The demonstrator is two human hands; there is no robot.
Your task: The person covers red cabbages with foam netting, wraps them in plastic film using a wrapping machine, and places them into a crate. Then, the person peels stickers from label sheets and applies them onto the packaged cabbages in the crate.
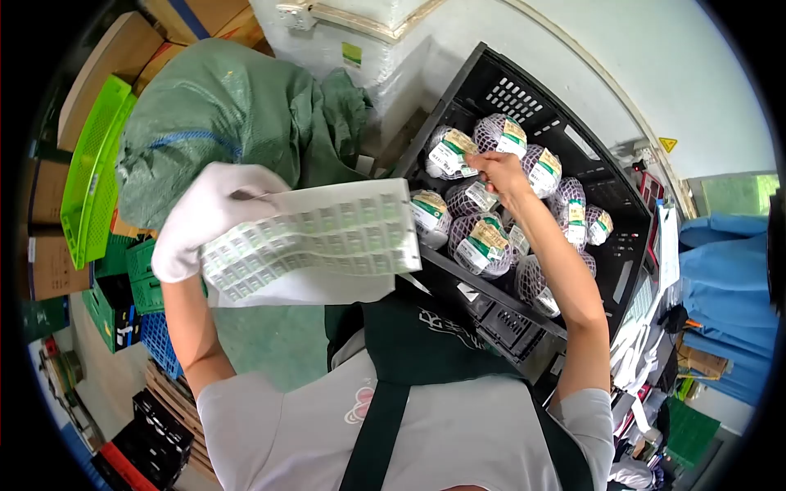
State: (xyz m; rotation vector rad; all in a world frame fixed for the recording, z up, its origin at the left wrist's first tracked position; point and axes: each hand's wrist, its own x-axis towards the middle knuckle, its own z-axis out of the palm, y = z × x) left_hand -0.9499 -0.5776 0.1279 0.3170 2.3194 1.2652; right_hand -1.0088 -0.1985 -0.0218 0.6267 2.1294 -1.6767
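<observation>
My left hand, in a white glove, grips a sheet of stickers by its upper left part. Rows of small printed labels cover the sheet, and white backing paper shows around them. Bare, my right hand reaches into a black crate. Its thumb and fingers are pinched together at the edge of a green-and-white label on a net bag. Whether a loose sticker is between the fingertips cannot be seen. Several similar net bags with purple-and-white mesh lie around it; my forearm hides some.
A large green woven sack stands to the left of the crate. Farther left are a bright green crate and cardboard boxes. Beneath the black crate is another black crate. Blue garments hang at the right.
</observation>
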